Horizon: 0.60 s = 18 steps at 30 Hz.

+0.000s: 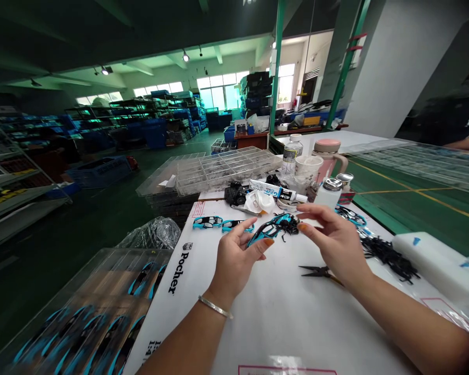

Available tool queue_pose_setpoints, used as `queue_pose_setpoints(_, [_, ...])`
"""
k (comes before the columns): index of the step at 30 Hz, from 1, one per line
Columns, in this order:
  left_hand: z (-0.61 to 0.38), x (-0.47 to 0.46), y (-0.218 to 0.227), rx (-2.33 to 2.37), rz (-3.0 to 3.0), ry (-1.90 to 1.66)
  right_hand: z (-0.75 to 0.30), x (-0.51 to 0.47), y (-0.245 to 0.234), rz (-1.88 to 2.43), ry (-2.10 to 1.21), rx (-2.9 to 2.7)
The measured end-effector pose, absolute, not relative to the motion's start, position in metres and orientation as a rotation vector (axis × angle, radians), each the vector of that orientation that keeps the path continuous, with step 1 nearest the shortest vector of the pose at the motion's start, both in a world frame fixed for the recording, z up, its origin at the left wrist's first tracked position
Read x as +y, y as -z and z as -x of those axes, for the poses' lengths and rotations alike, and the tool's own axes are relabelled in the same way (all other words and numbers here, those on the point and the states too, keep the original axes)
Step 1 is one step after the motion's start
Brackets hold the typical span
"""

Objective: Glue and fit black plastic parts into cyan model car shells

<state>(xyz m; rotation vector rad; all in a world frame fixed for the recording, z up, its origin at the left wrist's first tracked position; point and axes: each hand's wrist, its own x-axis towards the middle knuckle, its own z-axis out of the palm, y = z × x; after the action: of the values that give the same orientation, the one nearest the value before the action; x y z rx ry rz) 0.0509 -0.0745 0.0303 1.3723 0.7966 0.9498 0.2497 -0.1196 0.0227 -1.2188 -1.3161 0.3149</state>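
My left hand [234, 263] holds a blue and black model car body frame [266, 233] across its fingertips, with a bunch of black plastic bits [289, 224] at the frame's far end. My right hand [334, 245] hovers with fingers apart, its fingertips right beside those bits. Below it, needle-nose pliers [318, 272] lie on the white Pocher-printed mat [175, 268]. Two smaller blue frames [207, 222] sit left of my hands. A tube of glue [277, 191] and crumpled white tissue [260, 202] lie farther ahead. A heap of black parts [389, 258] rests to the right.
Clear trays of blue car frames [82, 312] stand at the lower left. Stacked compartment trays [226, 169], bottles and a white cup [308, 171] stand ahead. A white foam block [433, 265] lies right. A co-worker's sleeve [467, 130] shows at the far right; shelving fills the hall behind.
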Motion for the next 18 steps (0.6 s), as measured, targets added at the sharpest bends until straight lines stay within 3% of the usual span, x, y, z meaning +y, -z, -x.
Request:
queue_pose_setpoints(3, [-0.05, -0.073, -0.026, 0.823, -1.483, -0.95, -0.249, -0.127, -0.031, 1.12, 0.14, -1.621])
queue_pose_setpoints(6, [-0.049, -0.073, -0.023, 0.863, -1.644, -0.955, -0.246, -0.129, -0.033, 1.052, 0.316, -1.887])
queue_pose_setpoints(18, [-0.051, -0.074, -0.024, 0.974, -2.019, -0.926, -0.24, -0.126, -0.018, 1.024, 0.191, -1.913])
